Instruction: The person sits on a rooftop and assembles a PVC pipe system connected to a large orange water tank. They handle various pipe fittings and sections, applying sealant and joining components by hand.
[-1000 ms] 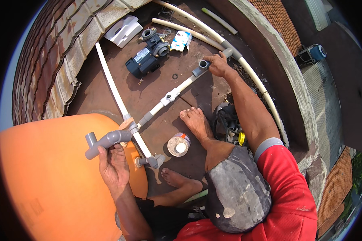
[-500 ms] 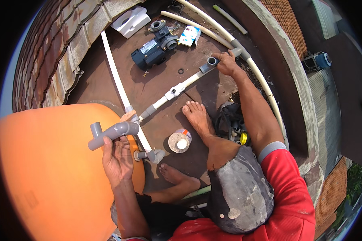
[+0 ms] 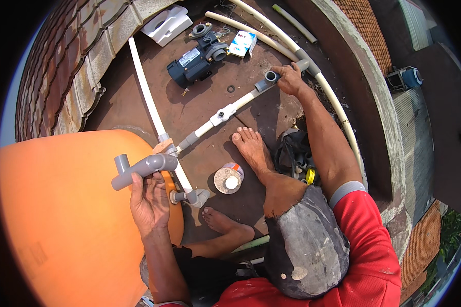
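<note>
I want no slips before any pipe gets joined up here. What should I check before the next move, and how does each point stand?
1. Left hand grip on the grey fitting: ok.
2. Right hand steadying the grey end socket: ok.
3. White pipe run lying flat: ok.
4. Grey fitting seated on the pipe run: cannot tell, ends close together.
5. Round tin near the feet: ok.
6. Socket bores clean: cannot tell.
</note>
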Demonstrator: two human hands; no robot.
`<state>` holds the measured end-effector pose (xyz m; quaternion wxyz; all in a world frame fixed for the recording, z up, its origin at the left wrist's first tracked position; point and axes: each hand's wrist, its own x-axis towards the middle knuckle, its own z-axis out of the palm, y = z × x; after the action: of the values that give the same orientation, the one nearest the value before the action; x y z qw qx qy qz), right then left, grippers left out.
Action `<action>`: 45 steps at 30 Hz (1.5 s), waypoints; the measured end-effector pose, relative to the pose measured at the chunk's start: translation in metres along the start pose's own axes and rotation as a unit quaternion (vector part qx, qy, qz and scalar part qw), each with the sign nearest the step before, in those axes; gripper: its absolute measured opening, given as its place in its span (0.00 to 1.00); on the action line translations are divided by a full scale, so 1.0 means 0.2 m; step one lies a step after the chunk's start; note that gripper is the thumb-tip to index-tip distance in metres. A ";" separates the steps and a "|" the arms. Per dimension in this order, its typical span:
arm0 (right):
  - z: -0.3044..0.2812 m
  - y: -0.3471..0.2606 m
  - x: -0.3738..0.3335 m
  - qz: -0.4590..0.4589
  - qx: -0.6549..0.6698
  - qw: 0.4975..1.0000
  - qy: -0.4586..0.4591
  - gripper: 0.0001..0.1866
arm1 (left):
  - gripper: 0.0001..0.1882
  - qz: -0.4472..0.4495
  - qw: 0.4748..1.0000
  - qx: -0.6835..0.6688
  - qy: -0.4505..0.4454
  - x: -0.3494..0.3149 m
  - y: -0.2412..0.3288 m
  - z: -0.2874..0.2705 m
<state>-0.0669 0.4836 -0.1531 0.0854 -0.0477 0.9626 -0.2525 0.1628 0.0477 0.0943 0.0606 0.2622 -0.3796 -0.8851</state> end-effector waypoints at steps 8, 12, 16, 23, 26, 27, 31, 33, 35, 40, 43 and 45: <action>0.01 0.00 0.00 0.003 0.001 1.000 0.000 0.23 | 0.21 0.014 1.000 0.009 -0.006 0.00 0.00 0.00; 0.00 0.00 0.00 0.003 -0.003 1.000 0.000 0.24 | 0.21 0.013 1.000 0.005 -0.007 0.01 0.00 0.00; -0.01 -0.01 -0.01 0.003 -0.003 1.000 -0.005 0.23 | 0.21 0.012 1.000 0.003 -0.007 0.00 0.00 0.00; -0.01 0.00 -0.01 0.005 0.002 1.000 -0.003 0.23 | 0.20 0.014 1.000 0.000 -0.003 0.01 -0.01 0.00; 0.00 0.00 -0.01 0.006 0.003 1.000 0.005 0.23 | 0.20 0.014 1.000 0.006 -0.009 0.01 0.00 0.00; -0.01 -0.01 -0.01 0.004 0.003 1.000 0.005 0.24 | 0.20 0.013 1.000 0.005 -0.008 0.00 0.00 0.00; -0.01 -0.02 -0.01 0.002 0.004 1.000 0.001 0.28 | 0.19 0.005 1.000 -0.002 -0.007 -0.01 0.01 0.01; -0.02 -0.02 -0.02 0.005 0.003 1.000 0.002 0.28 | 0.19 0.002 1.000 -0.007 -0.009 0.00 0.01 0.01; -0.01 -0.02 -0.02 0.009 0.001 1.000 0.006 0.28 | 0.18 0.002 1.000 -0.012 -0.010 0.00 0.01 0.00; -0.01 -0.02 -0.01 0.006 -0.003 1.000 -0.002 0.29 | 0.18 -0.001 1.000 -0.006 -0.020 0.01 0.02 -0.01; 0.00 -0.01 -0.01 0.001 0.002 1.000 0.008 0.28 | 0.16 -0.026 0.999 0.000 -0.034 0.01 0.04 -0.04; 0.01 0.00 -0.01 0.002 0.003 1.000 0.013 0.28 | 0.17 -0.034 0.999 0.005 -0.039 0.01 0.04 -0.05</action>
<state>-0.0655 0.4841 -0.1542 0.0737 -0.0424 0.9630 -0.2558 0.1648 0.0347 0.0932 0.0146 0.2401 -0.3770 -0.8944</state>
